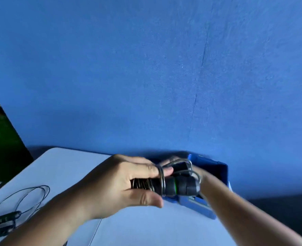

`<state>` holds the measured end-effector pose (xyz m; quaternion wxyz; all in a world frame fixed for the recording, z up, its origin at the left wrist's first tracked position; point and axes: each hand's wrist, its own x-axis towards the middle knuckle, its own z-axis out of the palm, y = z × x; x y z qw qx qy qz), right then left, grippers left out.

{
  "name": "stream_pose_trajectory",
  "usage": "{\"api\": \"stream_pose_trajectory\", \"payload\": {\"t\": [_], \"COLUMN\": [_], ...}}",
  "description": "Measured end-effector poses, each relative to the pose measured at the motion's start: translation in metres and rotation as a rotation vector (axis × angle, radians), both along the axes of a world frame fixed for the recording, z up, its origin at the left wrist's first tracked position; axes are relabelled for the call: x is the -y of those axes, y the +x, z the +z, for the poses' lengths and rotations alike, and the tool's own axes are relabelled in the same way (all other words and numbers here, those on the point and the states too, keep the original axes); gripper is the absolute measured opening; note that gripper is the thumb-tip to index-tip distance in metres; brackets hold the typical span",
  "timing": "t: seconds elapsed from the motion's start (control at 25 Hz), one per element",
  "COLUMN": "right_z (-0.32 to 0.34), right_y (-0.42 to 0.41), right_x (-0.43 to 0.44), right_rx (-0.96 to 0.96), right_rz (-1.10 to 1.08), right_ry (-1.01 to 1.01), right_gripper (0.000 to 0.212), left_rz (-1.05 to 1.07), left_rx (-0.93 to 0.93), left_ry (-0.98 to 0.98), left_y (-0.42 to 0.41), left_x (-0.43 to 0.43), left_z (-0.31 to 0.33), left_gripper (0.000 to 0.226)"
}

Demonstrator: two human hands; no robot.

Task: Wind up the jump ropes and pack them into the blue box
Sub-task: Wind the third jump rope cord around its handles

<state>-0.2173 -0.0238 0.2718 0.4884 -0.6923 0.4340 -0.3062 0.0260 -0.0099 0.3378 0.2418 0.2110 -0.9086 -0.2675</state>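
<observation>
My left hand point(122, 185) grips a wound jump rope point(175, 187): black handles with a green ring, wrapped in coils of thin grey cable. One loop of the cable runs around my left fingers. My right hand point(198, 172) reaches in behind the bundle's far end and is mostly hidden by it; it seems to hold that end. The bundle hangs just above the open blue box point(223, 176) at the table's far right. A second jump rope point(13, 210), with black handles and loose cable loops, lies at the left.
The white table point(143, 228) ends at a rounded far-left corner. A blue cloth backdrop point(146, 77) rises right behind the table and the box. Dark floor and green turf show past the left edge.
</observation>
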Motion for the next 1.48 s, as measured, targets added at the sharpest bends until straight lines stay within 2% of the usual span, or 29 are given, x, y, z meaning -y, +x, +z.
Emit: {"api": "stream_pose_trajectory", "payload": {"t": [0.12,0.24,0.28,0.36,0.44,0.48,0.6,0.72,0.8,0.96,1.12,1.2,1.32,1.4,1.48], "right_z": [0.076,0.129,0.134,0.122,0.095,0.079,0.038,0.019,0.015,0.021,0.041,0.049,0.046,0.040,0.036], "right_y": [0.002,0.032,0.040,0.045,0.042,0.040,0.040,0.045,0.049,0.052,0.046,0.044,0.048,0.054,0.055], "right_x": [0.030,0.022,0.011,-0.014,-0.036,-0.044,-0.058,-0.069,-0.072,-0.071,-0.063,-0.053,-0.041,-0.040,-0.040], "right_rx": [-0.521,-0.968,-1.042,-0.984,-0.721,-0.584,-0.293,-0.121,-0.182,-0.545,-0.919,-0.931,-0.882,-0.933,-0.865], "right_rz": [0.095,0.099,0.080,-0.019,-0.149,-0.209,-0.377,-0.511,-0.598,-0.654,-0.499,-0.399,-0.393,-0.367,-0.360], "right_ry": [-0.098,-0.398,-0.512,-0.673,-0.720,-0.735,-0.824,-0.775,-0.769,-0.786,-0.571,-0.465,-0.330,-0.314,-0.286], "right_gripper": [0.034,0.039,0.036,0.026,0.018,0.014,0.014,0.024,0.030,0.020,0.010,0.017,0.022,0.025,0.023], "left_rz": [0.048,0.225,0.285,0.366,0.413,0.429,0.431,0.456,0.522,0.639,0.648,0.638,0.627,0.615,0.607], "left_rx": [0.188,0.325,0.330,0.284,0.150,0.084,0.017,0.010,0.021,0.168,0.273,0.261,0.228,0.212,0.163], "left_ry": [-0.152,-0.225,-0.225,-0.169,-0.087,-0.055,-0.053,-0.104,-0.144,-0.277,-0.351,-0.352,-0.344,-0.346,-0.342], "left_y": [0.003,0.005,0.006,0.010,0.018,0.020,0.022,0.014,0.008,-0.001,-0.003,-0.002,0.002,0.004,0.006], "left_x": [-0.003,0.001,0.003,0.004,0.003,0.002,-0.003,-0.010,-0.015,-0.021,-0.018,-0.015,-0.010,-0.009,-0.009], "left_z": [-0.010,-0.017,-0.018,-0.021,-0.024,-0.027,-0.033,-0.032,-0.033,-0.042,-0.055,-0.058,-0.063,-0.068,-0.073], "left_gripper": [0.056,0.060,0.060,0.050,0.027,0.024,0.033,0.036,0.039,0.039,0.037,0.038,0.039,0.040,0.041]}}
